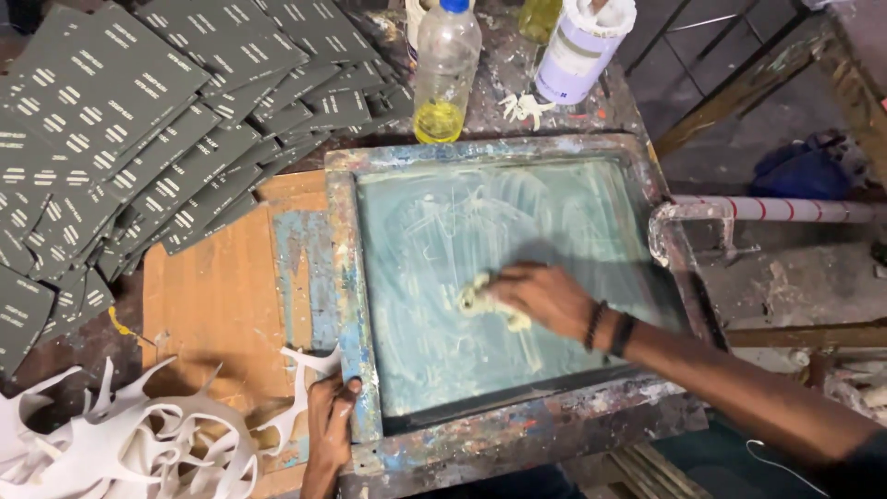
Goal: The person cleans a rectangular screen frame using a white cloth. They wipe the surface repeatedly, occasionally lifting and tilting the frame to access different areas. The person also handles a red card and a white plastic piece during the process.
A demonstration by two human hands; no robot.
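Observation:
A screen-printing frame [351, 268] with a pale green mesh [434, 240], smeared with whitish streaks, lies flat on the worktable. My right hand [545, 296] presses a small yellowish-white rag [480, 303] onto the mesh near its middle. Two dark bands circle that wrist. My left hand [330, 427] grips the frame's near left corner, fingers curled over the paint-stained wooden edge.
Several dark printed cards [139, 120] lie fanned out at the upper left. White cut-out paper scraps [139, 444] sit at the bottom left. A clear bottle with yellow liquid [445, 74] and a white tub [582, 46] stand behind the frame. A clamp [684, 231] holds the frame's right side.

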